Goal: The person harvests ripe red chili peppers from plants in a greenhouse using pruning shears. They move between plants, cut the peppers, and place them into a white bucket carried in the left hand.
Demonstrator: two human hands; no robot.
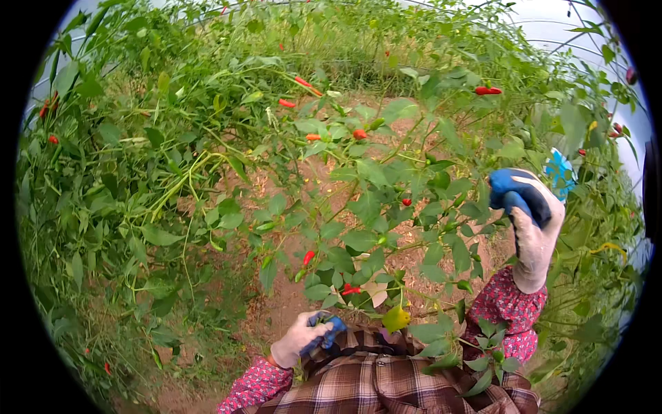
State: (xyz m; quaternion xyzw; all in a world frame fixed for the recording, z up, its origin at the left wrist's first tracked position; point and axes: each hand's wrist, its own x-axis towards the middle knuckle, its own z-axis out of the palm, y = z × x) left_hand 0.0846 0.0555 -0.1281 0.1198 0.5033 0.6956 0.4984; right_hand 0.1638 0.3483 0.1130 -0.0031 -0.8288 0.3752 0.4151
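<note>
My left hand (pixel 309 334), in a white work glove with blue-coated fingers, is low in front of my body with its fingers curled. It is close to thin pepper stems, and what may be inside the fingers is hidden. My right hand (pixel 530 222), gloved alike, is raised at the right with its fingers folded inward. No object shows in it, but the inside of the grip is out of sight. Between the hands stands a chili pepper plant (pixel 372 222) with red peppers, among them one low pepper (pixel 351 289). A yellow-green leaf (pixel 396 319) hangs near my shirt.
Dense pepper plants (pixel 119 207) rise at the left, and more foliage (pixel 595 290) stands at the right. Dry soil (pixel 289 290) shows between them. A blue piece of material (pixel 561 173) is just behind my right hand. Pale greenhouse sheeting (pixel 543 23) curves overhead.
</note>
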